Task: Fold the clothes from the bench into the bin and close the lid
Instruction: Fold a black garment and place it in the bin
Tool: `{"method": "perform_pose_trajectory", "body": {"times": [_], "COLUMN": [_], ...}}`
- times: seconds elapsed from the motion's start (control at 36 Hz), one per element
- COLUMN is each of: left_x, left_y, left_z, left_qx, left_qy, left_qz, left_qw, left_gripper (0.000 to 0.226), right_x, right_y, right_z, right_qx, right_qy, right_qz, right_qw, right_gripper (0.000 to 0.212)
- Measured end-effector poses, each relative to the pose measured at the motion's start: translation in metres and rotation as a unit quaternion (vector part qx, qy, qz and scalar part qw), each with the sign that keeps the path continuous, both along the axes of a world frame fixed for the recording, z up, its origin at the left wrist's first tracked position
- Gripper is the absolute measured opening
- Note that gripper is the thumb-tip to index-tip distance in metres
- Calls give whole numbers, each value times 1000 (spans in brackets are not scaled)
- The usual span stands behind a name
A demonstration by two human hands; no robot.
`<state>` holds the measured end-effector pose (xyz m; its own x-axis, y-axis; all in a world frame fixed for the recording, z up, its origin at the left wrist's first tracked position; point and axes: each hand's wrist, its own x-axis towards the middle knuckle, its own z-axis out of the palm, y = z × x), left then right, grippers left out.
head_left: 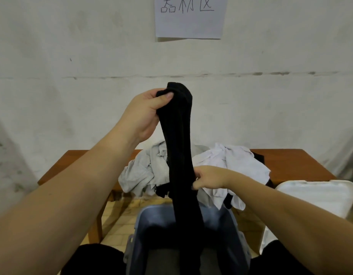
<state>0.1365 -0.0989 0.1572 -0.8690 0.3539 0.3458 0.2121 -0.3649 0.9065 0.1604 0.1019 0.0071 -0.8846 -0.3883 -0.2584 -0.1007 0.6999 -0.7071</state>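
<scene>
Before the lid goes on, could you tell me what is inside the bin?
The lower end of the black garment hangs into the grey bin, gripped by the left hand and right hand. The bin's inside is dark; anything beneath the cloth is hidden.

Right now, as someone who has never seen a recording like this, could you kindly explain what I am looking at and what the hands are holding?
There is no machine here: one camera sits on a person's head and looks forward and down, so both bare arms reach into the picture. The left hand grips the top of a long black garment, and the right hand pinches it lower down. Its lower end hangs into an open grey-blue bin between the person's knees. Behind stands a wooden bench with crumpled light clothes heaped on it. The white lid lies off to the right, so the bin is not yet closed. A handwritten paper sign hangs on the wall.
</scene>
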Motion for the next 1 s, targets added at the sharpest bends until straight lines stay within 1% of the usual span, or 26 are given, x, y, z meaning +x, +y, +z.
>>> {"method": "perform_pose_trajectory", "body": {"times": [0.11,0.17,0.22,0.25,0.36,0.56,0.58,0.64,0.69,0.75,0.78,0.86,0.92,1.0], "left_x": [-3,-5,-6,-6,-8,-12,-13,-14,-15,-16,-17,-21,-22,-21], "left_y": [-12,-18,-24,-27,-37,-50,-52,-56,-59,-61,-62,-64,-64,-62], "left_z": [-2,-3,-3,-4,-4,-5,-5,-5,-6,-7,-8,-13,-16,-18], "left_qx": [-2,1,3,3,1,19,21,22,21,17,14,8,9,15], "left_qy": [-1,-3,-2,-1,1,-9,-11,-10,-10,-13,-16,-29,-39,-55], "left_qz": [22,29,35,37,48,71,73,76,78,84,89,107,114,117], "left_qw": [1000,1000,999,999,999,997,997,997,997,996,996,994,993,991], "left_gripper": [15,15,15,15,15,16,16,17,17,17,17,15,15,18], "right_x": [-2,-1,0,1,2,7,7,7,8,9,10,11,11,12], "right_y": [2,5,7,6,9,12,13,16,20,24,26,32,35,37], "right_z": [-3,-2,-1,0,-2,-12,-14,-16,-16,-12,-8,-3,-5,-14], "right_qx": [72,94,105,110,100,11,-6,-40,-47,-27,1,135,197,225], "right_qy": [18,25,45,55,74,42,39,36,38,55,74,165,205,184], "right_qz": [26,30,33,28,24,-31,-43,-60,-71,-75,-74,-65,-69,-89], "right_qw": [997,995,993,992,992,999,998,997,996,995,995,975,956,953], "right_gripper": [16,14,3,6,12,6,8,23,24,13,7,22,25,18]}}
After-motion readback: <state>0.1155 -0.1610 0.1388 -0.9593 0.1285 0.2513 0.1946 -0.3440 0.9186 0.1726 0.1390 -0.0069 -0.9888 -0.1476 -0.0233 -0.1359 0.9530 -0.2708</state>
